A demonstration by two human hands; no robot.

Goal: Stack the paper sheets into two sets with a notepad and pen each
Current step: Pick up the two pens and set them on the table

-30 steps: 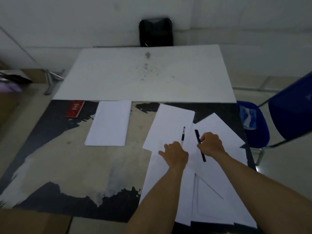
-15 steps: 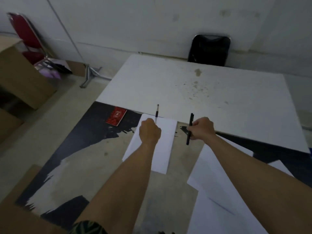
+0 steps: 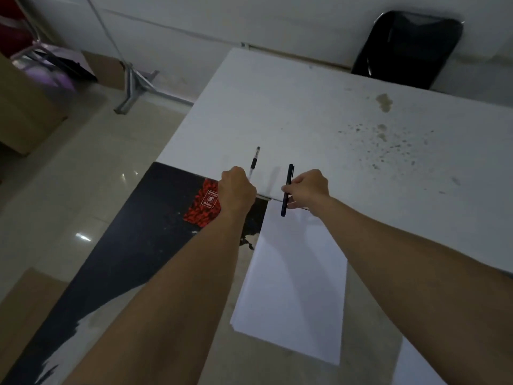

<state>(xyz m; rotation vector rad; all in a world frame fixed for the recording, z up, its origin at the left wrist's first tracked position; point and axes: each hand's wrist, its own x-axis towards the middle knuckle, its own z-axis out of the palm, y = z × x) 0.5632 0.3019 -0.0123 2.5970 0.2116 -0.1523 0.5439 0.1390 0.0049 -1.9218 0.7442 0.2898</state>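
Note:
My left hand (image 3: 236, 188) is closed around a thin pen with a clear barrel and black grip (image 3: 254, 162), which points away from me. It hovers beside the red patterned notepad (image 3: 202, 204) lying on the dark tabletop. My right hand (image 3: 306, 188) grips a black pen (image 3: 287, 187), held nearly upright over the far end of a neat stack of white paper sheets (image 3: 294, 287). A corner of another loose sheet (image 3: 413, 365) shows at the bottom right.
The worn dark table (image 3: 133, 245) meets a white, stained tabletop (image 3: 319, 115) behind it. A black chair (image 3: 410, 48) stands at the wall. Cardboard boxes (image 3: 25, 112), a metal stand (image 3: 136, 84) and a red chair sit on the floor to the left.
Both hands picked up pens from the loose sheets on the right and carried them left and forward. My left hand now sits at the red notepad and my right above the stack's far edge.

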